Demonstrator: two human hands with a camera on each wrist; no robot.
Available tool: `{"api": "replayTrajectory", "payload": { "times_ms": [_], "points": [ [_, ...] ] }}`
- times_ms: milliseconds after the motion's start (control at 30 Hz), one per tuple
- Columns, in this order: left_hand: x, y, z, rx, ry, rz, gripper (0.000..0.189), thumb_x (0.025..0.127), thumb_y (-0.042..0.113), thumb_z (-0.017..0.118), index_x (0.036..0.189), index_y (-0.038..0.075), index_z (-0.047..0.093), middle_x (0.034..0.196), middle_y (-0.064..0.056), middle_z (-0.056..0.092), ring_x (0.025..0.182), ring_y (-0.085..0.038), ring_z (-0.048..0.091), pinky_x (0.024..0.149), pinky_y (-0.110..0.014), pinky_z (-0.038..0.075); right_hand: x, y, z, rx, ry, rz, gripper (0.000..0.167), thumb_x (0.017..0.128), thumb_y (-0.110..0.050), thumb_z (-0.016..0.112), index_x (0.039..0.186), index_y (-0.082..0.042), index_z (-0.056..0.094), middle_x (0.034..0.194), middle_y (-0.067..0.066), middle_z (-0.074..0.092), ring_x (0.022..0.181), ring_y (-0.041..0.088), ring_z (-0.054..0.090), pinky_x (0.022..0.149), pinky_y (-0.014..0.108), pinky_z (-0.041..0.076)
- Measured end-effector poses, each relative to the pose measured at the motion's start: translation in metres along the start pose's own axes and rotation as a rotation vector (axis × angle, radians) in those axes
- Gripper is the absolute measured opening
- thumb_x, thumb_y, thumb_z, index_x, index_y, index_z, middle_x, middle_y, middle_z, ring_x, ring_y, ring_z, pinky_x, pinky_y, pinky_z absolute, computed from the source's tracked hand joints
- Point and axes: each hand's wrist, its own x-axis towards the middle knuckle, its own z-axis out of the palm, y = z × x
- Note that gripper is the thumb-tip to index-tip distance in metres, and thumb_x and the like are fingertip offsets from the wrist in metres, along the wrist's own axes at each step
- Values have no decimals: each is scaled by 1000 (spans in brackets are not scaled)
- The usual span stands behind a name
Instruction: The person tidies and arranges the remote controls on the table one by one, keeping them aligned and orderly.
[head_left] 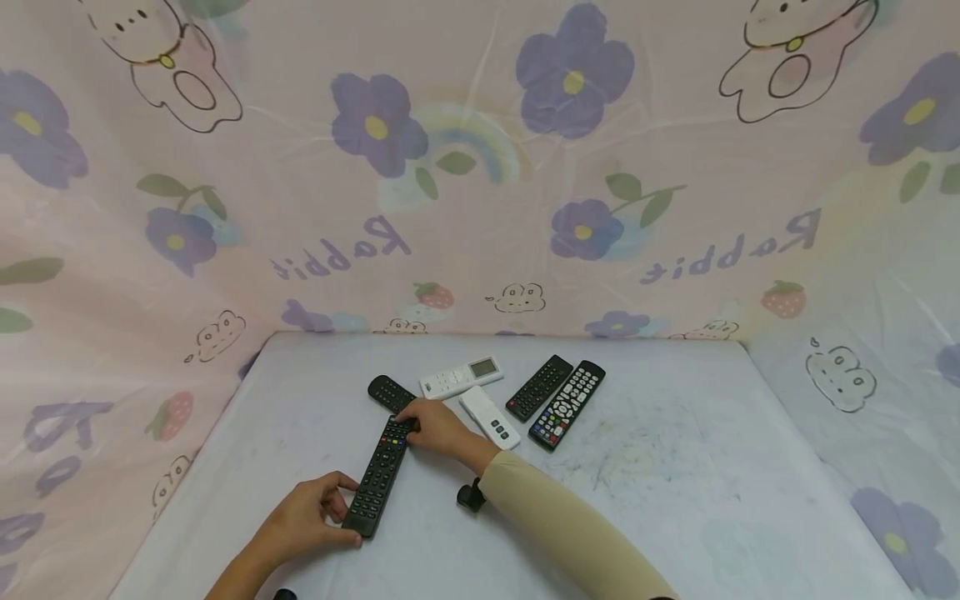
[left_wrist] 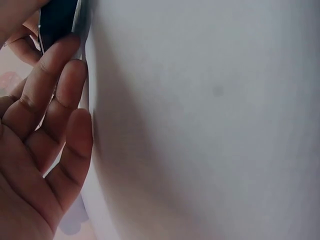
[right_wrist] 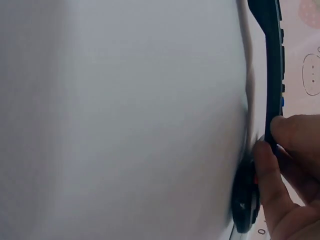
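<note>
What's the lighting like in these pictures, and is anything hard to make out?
Head view: soft, even light, but lettering on the long black remote is too small to read; left wrist view: dimmer, a broad soft-edged shadow across the white tabletop beside the left hand; right wrist view: tabletop dull grey, darker toward the left edge.

The long black remote control (head_left: 381, 475), lower centre of the frame, looks like hard, smooth plastic. Plastic too, by their look, are the round-ended black remote control (head_left: 388, 392), the smooth white remote control with a display (head_left: 457, 377) and the plain white one (head_left: 486, 415) below it. The surface (head_left: 660, 533) is matt and smooth, with dark scuffs at centre right. Behind, the printed backdrop (head_left: 480, 225) seems thin, creased cloth; the sleeve (head_left: 573, 529), lower right, is matt fabric.
</note>
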Motion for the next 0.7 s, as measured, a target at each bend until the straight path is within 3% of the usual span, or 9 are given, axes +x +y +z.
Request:
{"api": "replayTrajectory", "payload": {
  "times_ms": [267, 567, 700],
  "points": [
    [1, 5, 2, 30, -8, -13, 65, 57, 43, 89, 108, 14, 60, 70, 14, 59, 66, -1, 53, 61, -20, 44, 3, 2, 2, -36, -12, -2, 32, 83, -5, 71, 114, -14, 70, 117, 1, 67, 99, 6, 61, 82, 18, 49],
    [3, 10, 1, 60, -30, -12, 62, 58, 40, 89, 105, 13, 60, 73, 13, 58, 67, -1, 53, 61, -20, 44, 1, 2, -1, -3, -14, -20, 33, 82, -5, 71, 114, -14, 70, 112, 0, 68, 81, 2, 52, 74, 15, 46],
    [1, 9, 2, 60, -27, -8, 60, 59, 40, 89, 105, 14, 60, 73, 14, 58, 68, 0, 53, 62, -20, 44, 2, 2, 0, -26, -22, -26, 33, 82, -6, 72, 114, -15, 70, 113, -1, 68, 85, 3, 54, 78, 17, 47]
  ]
}}
